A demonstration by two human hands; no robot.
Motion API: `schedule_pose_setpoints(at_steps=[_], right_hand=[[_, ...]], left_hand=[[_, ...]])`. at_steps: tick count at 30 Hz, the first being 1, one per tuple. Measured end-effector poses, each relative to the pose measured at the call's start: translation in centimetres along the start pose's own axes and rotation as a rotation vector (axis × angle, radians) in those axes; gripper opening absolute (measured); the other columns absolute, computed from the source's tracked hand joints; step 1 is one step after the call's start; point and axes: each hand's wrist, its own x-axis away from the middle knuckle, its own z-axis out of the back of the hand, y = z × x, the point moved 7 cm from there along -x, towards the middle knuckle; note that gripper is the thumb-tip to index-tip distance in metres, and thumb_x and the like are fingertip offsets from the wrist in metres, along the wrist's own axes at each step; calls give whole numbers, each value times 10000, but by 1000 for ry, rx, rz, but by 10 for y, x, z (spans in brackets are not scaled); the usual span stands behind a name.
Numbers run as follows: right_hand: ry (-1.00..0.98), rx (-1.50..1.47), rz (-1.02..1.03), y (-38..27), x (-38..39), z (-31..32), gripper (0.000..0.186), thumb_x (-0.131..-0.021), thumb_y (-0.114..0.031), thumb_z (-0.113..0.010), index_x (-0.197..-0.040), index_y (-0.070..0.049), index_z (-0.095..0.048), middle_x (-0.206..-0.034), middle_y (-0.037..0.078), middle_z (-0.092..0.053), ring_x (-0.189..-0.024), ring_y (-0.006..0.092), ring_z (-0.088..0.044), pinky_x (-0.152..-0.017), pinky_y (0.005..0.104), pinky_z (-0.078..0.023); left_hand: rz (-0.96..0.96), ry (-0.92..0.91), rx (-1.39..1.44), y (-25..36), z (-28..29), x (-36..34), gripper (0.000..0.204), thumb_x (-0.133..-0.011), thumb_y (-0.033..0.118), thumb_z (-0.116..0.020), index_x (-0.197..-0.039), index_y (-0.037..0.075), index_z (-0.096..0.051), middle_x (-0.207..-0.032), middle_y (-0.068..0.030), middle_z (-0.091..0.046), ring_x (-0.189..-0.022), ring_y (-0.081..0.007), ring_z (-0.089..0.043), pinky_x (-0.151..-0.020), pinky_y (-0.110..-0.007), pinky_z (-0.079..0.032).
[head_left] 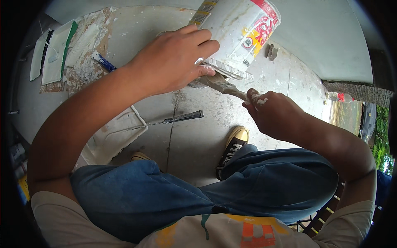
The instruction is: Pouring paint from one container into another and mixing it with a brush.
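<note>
My left hand [178, 62] grips a white, paint-streaked bucket [244, 37] with a red, yellow and white label near its bottom rim, holding it tipped on its side at the top of the view. My right hand [269, 107], with white paint on its thumb and knuckles, holds a paint-caked flat brush [223, 87] by the handle. The brush's head is at the bucket's rim, by my left thumb, partly hidden under it.
A paint tray [120, 140] with a roller handle [182, 116] lies at lower left. Paint-smeared cardboard [87, 49], flat trays [62, 49] and a blue handle [105, 63] lie upper left. A small block [272, 52] and a plastic bottle [339, 97] are at right.
</note>
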Motion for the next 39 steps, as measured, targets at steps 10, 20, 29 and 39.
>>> schedule_pose_setpoints(at_steps=[10,20,29,39], right_hand=[[-108,-398,-157,25,2,7,474,-1105,-341,-361,-1171,53,-617,-992,212,-685,-964,337,-679,-861,425,-545],[-162,-465,-164,40,31,34,440,-1104,-356,-389,-1145,-17,-666,-1046,175,-661,-954,303,-648,-885,402,-507],[-10,-207,-62,37,29,34,335,-1082,-307,-469,-1100,-11,-627,-926,215,-672,-885,374,-668,-779,457,-522],[235,9,199,27,41,53,212,-1025,-191,-581,-1072,10,-630,-925,169,-660,-765,296,-655,-685,396,-508]], left_hand=[[-61,-102,-63,4,-1,-6,290,-835,142,-731,-1074,45,-597,-1062,-97,-582,-1043,-314,-570,-859,-432,-494],[-54,-142,-45,0,-3,-7,293,-844,146,-739,-1067,37,-583,-1069,-103,-580,-1052,-315,-574,-878,-428,-493],[-168,-175,-105,-10,-10,-8,340,-812,73,-747,-1102,51,-570,-1128,-99,-592,-1092,-301,-577,-928,-413,-503],[76,-514,149,-16,16,-62,620,-958,389,-657,-1275,-111,-475,-1295,-322,-526,-1217,-447,-561,-978,-490,-478]])
